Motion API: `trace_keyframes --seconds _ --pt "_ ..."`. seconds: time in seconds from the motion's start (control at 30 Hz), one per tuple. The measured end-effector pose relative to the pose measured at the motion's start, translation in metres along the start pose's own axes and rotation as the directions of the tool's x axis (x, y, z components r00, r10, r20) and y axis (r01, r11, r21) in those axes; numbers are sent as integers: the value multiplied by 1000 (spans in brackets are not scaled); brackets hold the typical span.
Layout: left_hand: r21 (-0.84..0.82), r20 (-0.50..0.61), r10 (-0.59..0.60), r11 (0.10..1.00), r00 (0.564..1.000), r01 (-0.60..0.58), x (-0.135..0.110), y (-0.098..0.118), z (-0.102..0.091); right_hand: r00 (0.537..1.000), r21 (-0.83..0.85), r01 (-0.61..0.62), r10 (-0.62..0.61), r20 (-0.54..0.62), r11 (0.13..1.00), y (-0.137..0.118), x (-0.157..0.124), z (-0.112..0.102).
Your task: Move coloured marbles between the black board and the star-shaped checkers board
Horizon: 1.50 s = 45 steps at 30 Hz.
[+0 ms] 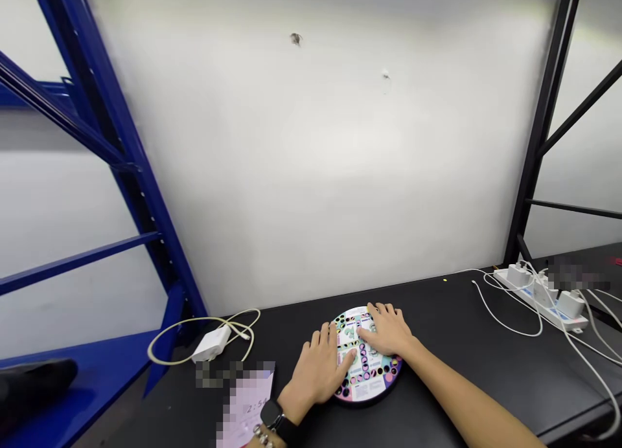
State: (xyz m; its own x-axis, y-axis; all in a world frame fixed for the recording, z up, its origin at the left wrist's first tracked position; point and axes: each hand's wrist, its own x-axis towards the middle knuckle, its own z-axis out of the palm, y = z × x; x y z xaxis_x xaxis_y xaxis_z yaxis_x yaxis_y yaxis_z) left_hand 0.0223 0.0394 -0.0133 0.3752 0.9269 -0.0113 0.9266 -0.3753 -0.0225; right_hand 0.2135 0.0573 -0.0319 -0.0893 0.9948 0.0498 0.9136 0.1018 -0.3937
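A round, colourful game board [369,388] with rings of coloured circles and printed panels lies flat on the black table. My left hand [318,365] rests on its left side, fingers stretched out and thumb across the printed face. On the upper right part of the board lies my right hand [389,330], fingers spread over the rim. Neither hand is wrapped around anything. My left wrist wears a black smartwatch [273,414] and a beaded bracelet [262,436].
Left of the board are a white charger [212,343] with a looped cable and a partly blurred pink screen [247,403] showing digits. A power strip [544,300] with plugs and white cables lies at right. Blue shelf posts [146,176] and a black post [534,144] flank the white wall.
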Motion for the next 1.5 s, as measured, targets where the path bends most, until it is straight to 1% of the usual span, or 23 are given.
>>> trace_keyframes --seconds 0.3,0.47,0.6,0.7,0.77,0.8,0.87,0.93,0.97,1.0,1.03,1.07,1.1,1.13,1.17,1.2,1.23,1.27,1.33,1.37,1.4,1.43,1.5 --pt "-67 -68 9 998 998 -13 1 -4 -6 999 18 -36 36 -32 999 -3 -1 -3" --pt "-108 -109 -41 994 993 29 3 -6 -8 998 76 -65 66 -1 995 -1 2 -2" --pt "-157 -229 -47 987 972 11 4 -8 -11 997 122 -75 77 -15 990 -1 2 -10" --pt "-277 -386 -51 959 921 -62 3 -9 -21 991 232 -71 94 -92 970 1 0 -25" --pt "-392 -499 -57 905 865 -167 0 -9 -30 995 410 -1 43 -93 912 3 -3 -40" --pt "-452 -551 -66 861 832 -231 -1 -10 -35 998 527 45 -10 -70 849 5 -4 -49" --pt "-556 -644 -123 754 755 -351 -4 -11 -41 992 750 119 -114 -59 650 11 -9 -67" --pt "-606 -721 -216 657 658 -448 -6 -14 -43 980 877 198 -86 -178 438 20 -12 -85" --pt "-610 -746 -254 631 615 -480 -6 -15 -43 960 897 262 -3 -280 357 26 -13 -93" --pt "-599 -767 -267 626 584 -500 -5 -16 -42 914 886 343 108 -392 311 33 -13 -100" --pt "-577 -781 -254 641 570 -505 -4 -17 -40 839 850 426 217 -500 311 40 -12 -105" --pt "-552 -787 -220 671 577 -496 -2 -17 -39 746 794 494 297 -596 354 47 -11 -110" --pt "-522 -781 -174 709 600 -474 -1 -17 -37 655 729 532 337 -677 431 54 -10 -112" --pt "-488 -766 -123 750 630 -447 0 -17 -34 588 662 531 333 -737 528 60 -9 -113" --pt "-452 -747 -74 786 661 -423 1 -16 -32 559 594 495 291 -776 633 66 -9 -113" --pt "-418 -726 -33 814 687 -403 2 -15 -30 576 523 430 223 -787 736 69 -9 -111" --pt "-390 -707 -1 835 708 -388 3 -14 -29 630 441 347 142 -763 828 71 -9 -107" --pt "-367 -693 21 850 721 -377 2 -13 -27 712 343 261 60 -700 903 72 -10 -102" --pt "-350 -679 34 863 734 -364 1 -11 -27 899 120 124 -61 -433 985 69 -12 -90" --pt "-353 -676 32 863 736 -362 0 -10 -27 963 18 84 -76 -257 996 67 -13 -83" --pt "-360 -675 29 859 737 -363 -1 -9 -28 994 -62 60 -66 -91 996 65 -13 -77" --pt "-367 -675 28 854 737 -369 -2 -8 -29 998 -121 50 -45 40 991 63 -13 -71" --pt "-364 -678 45 846 734 -389 -4 -4 -31 985 -176 34 -3 173 984 61 -12 -63"
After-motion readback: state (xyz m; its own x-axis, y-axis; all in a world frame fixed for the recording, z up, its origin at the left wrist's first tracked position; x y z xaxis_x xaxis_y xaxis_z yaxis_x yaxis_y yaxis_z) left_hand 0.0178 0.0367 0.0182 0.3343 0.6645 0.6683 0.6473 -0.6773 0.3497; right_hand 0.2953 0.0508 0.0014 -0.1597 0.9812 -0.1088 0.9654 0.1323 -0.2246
